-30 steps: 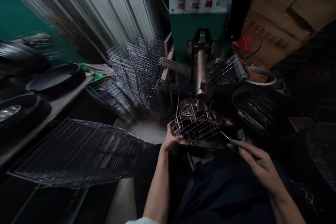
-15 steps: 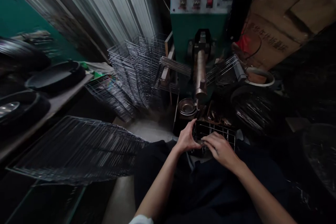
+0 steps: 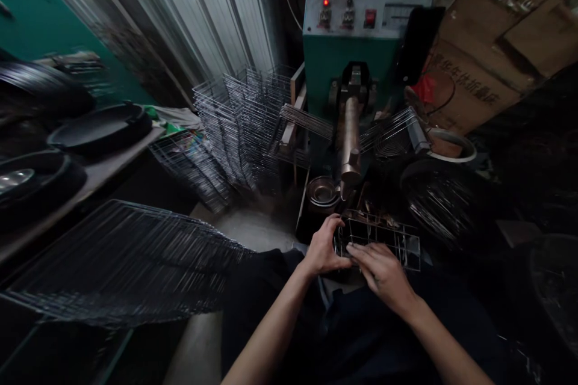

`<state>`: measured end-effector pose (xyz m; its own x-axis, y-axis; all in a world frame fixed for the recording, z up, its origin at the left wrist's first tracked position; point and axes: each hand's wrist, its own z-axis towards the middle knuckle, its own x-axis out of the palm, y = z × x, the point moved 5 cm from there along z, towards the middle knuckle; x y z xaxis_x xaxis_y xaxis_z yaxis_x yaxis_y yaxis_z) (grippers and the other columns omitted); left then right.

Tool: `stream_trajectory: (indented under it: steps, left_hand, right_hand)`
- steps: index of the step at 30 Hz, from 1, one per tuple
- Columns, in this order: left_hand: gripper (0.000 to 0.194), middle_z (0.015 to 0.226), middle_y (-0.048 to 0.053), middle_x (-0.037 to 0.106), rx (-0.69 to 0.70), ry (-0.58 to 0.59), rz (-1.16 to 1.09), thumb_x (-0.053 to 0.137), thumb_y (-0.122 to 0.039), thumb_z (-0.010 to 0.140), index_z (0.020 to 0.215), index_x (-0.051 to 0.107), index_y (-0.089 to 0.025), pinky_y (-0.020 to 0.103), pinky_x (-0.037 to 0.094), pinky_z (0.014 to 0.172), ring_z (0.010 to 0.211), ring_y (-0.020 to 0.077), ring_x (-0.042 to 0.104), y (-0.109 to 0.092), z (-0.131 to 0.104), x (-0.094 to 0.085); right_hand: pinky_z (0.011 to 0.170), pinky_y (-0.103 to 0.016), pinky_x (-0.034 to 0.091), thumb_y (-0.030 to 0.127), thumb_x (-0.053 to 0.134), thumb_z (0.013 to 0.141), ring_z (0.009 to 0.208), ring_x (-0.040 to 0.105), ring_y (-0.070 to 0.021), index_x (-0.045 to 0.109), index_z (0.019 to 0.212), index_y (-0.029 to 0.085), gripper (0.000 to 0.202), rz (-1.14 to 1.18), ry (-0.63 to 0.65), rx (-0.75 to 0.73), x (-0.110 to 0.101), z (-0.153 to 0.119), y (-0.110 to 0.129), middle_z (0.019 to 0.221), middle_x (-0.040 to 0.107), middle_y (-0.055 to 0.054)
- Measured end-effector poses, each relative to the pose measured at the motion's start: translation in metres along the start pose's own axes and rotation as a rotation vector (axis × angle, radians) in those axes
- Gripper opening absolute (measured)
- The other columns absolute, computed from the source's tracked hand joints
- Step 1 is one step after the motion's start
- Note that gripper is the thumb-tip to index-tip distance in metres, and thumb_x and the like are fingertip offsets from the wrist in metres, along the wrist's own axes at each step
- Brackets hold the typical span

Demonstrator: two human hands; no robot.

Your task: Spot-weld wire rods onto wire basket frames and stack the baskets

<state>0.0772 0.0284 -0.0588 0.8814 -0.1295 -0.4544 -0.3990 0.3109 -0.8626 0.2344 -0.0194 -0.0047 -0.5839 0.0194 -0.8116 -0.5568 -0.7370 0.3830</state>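
Observation:
A small wire rack [image 3: 409, 248] with a grid of thin metal rods lies in front of me, below the machine's thick metal arm [image 3: 351, 138]. Around its left end curl the thumb and fingers of my left hand [image 3: 324, 248]. My right hand [image 3: 382, 267] is closed at the rack's near side, fingertips pressed together close to my left thumb. Whatever small piece sits between those fingertips is hidden. Just beyond my hands, a small round metal dish [image 3: 323, 190] stands under the arm's tip.
The green machine [image 3: 350, 54] has a lit red lamp. Wire grids stand stacked [image 3: 241, 126] to its left, and another wire grid stack [image 3: 126, 258] lies nearer. Black round pans [image 3: 102, 129] rest on the left bench. A basin of metal rods [image 3: 436, 198] and cardboard boxes [image 3: 478, 72] are on the right.
The view has shifted slightly, so the scene sits a little lower and further right. More of the wire rack shows to the right of my hands. Both hands keep nearly the same pose.

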Motion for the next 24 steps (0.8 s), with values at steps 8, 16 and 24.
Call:
stream_trajectory:
  steps: [8, 16, 24]
  left_hand:
    - [0.076, 0.149, 0.014, 0.043, 0.006, -0.008, -0.035, 0.086, -0.039, 0.058, 0.124, 0.051, -0.025, 0.047, 0.049, 0.105, 0.135, 0.0334, 0.049, 0.002, -0.005, -0.002]
    - [0.075, 0.153, 0.013, 0.039, 0.053, -0.078, 0.034, 0.085, -0.034, 0.059, 0.124, 0.049, -0.026, 0.045, 0.047, 0.109, 0.135, 0.0313, 0.050, 0.005, -0.002, -0.004]
    - [0.075, 0.154, 0.013, 0.038, 0.051, -0.082, 0.013, 0.084, -0.028, 0.057, 0.123, 0.050, -0.026, 0.045, 0.047, 0.109, 0.136, 0.0317, 0.049, 0.004, 0.003, -0.007]
  right_hand:
    - [0.086, -0.041, 0.053, 0.004, 0.044, 0.098, 0.105, 0.066, -0.0234, 0.055, 0.138, 0.025, 0.046, 0.030, -0.036, -0.003, -0.001, -0.002, -0.002, 0.123, 0.068, -0.008]
    - [0.087, -0.042, 0.053, 0.002, 0.042, 0.099, 0.107, 0.065, -0.0238, 0.046, 0.147, 0.026, 0.053, -0.047, -0.055, -0.057, 0.004, -0.003, -0.006, 0.130, 0.064, -0.008]
    - [0.088, -0.042, 0.055, 0.002, 0.040, 0.099, 0.110, 0.065, -0.0238, 0.036, 0.154, 0.030, 0.062, -0.055, -0.064, -0.066, 0.009, -0.002, -0.011, 0.133, 0.062, -0.008]
